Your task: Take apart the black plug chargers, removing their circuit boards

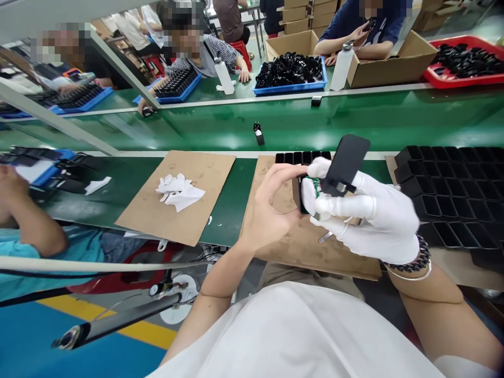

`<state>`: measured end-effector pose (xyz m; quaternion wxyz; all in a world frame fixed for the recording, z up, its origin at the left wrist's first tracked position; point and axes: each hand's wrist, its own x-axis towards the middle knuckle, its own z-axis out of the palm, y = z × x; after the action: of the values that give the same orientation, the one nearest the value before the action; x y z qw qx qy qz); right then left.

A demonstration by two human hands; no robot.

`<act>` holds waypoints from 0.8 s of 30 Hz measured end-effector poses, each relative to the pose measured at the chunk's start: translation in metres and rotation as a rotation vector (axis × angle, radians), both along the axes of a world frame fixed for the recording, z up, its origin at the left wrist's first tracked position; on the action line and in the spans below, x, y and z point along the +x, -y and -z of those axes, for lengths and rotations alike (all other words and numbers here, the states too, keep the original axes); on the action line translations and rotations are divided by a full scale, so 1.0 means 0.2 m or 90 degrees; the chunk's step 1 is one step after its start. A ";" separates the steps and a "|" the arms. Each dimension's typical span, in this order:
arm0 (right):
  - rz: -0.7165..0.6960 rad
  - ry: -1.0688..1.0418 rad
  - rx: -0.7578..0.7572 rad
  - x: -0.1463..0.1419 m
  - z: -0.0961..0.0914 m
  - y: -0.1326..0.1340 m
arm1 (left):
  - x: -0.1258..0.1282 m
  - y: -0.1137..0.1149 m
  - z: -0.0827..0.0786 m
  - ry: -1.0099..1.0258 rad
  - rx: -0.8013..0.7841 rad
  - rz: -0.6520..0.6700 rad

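Observation:
My bare left hand [271,207] pinches the left side of a small black housing with a green circuit board [311,190] showing inside it. My right hand [370,215], in a white glove, grips the same housing from the right and also holds a flat black cover [347,161] upright between its fingers, along with a thin metal tool [328,236] that pokes out below. Both hands hover above a brown cardboard sheet [303,247] in front of me.
A black tray of empty cells [452,194] sits at right, another [303,156] behind the hands. A second cardboard sheet holds a white glove [179,191]. A small black part [259,134] rides the green conveyor. A neighbour's arm [27,220] is at left; people work across the belt.

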<state>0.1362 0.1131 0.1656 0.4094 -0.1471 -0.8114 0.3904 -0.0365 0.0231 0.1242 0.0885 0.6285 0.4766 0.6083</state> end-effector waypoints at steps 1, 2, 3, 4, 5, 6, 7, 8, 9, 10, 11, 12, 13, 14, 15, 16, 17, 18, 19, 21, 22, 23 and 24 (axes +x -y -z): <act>-0.025 0.039 0.084 0.00 0.01 0.00 | 0.00 0.00 0.02 0.005 -0.012 -0.011; -0.043 0.084 0.165 -0.01 0.04 0.00 | 0.00 -0.01 0.04 0.009 -0.029 -0.029; -0.051 0.136 0.223 -0.01 0.07 0.00 | 0.01 -0.01 0.08 0.012 -0.054 -0.049; -0.045 0.193 0.240 -0.01 0.12 0.01 | 0.01 -0.02 0.13 0.014 -0.083 -0.067; -0.040 0.253 0.227 -0.01 0.17 0.01 | 0.01 -0.02 0.18 0.018 -0.115 -0.077; -0.040 0.308 0.194 -0.01 0.22 0.01 | 0.01 -0.01 0.24 0.024 -0.154 -0.076; -0.049 0.353 0.152 0.00 0.28 0.01 | 0.01 -0.01 0.31 0.033 -0.194 -0.064; -0.062 0.374 0.108 0.01 0.33 0.01 | 0.00 0.00 0.36 0.042 -0.238 -0.047; -0.075 0.364 0.065 0.02 0.37 0.01 | 0.00 0.02 0.42 0.046 -0.284 -0.030; -0.082 0.327 0.031 0.04 0.41 0.01 | 0.00 0.04 0.46 0.047 -0.327 -0.008; -0.081 0.276 0.011 0.06 0.44 0.00 | -0.01 0.05 0.49 0.042 -0.366 0.021; -0.069 0.228 0.002 0.08 0.45 -0.01 | -0.01 0.07 0.51 0.031 -0.397 0.059; -0.058 0.196 0.002 0.09 0.46 -0.02 | -0.02 0.08 0.52 0.019 -0.417 0.100; -0.062 0.189 0.008 0.10 0.47 -0.04 | -0.03 0.08 0.52 0.010 -0.430 0.145; -0.085 0.209 0.011 0.11 0.47 -0.06 | -0.04 0.08 0.53 0.002 -0.439 0.189; -0.119 0.244 0.010 0.12 0.48 -0.08 | -0.05 0.07 0.53 -0.005 -0.447 0.226; -0.154 0.285 0.005 0.13 0.48 -0.10 | -0.06 0.07 0.53 -0.009 -0.456 0.254; -0.183 0.324 0.004 0.13 0.49 -0.11 | -0.07 0.06 0.53 -0.012 -0.464 0.269; -0.194 0.357 0.009 0.14 0.50 -0.11 | -0.07 0.06 0.53 -0.017 -0.472 0.273; -0.168 0.403 0.039 0.16 0.53 -0.09 | -0.06 0.07 0.52 -0.031 -0.481 0.242; -0.145 0.417 0.058 0.16 0.55 -0.08 | -0.04 0.08 0.52 -0.039 -0.478 0.206; -0.123 0.428 0.075 0.17 0.57 -0.05 | -0.03 0.09 0.52 -0.049 -0.471 0.166; -0.102 0.434 0.090 0.18 0.60 -0.03 | -0.01 0.10 0.52 -0.057 -0.461 0.126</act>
<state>0.1723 0.1196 0.0457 0.0925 -0.1760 -0.9353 0.2929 -0.0383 0.0029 0.0207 0.3421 0.6254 0.6014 0.3607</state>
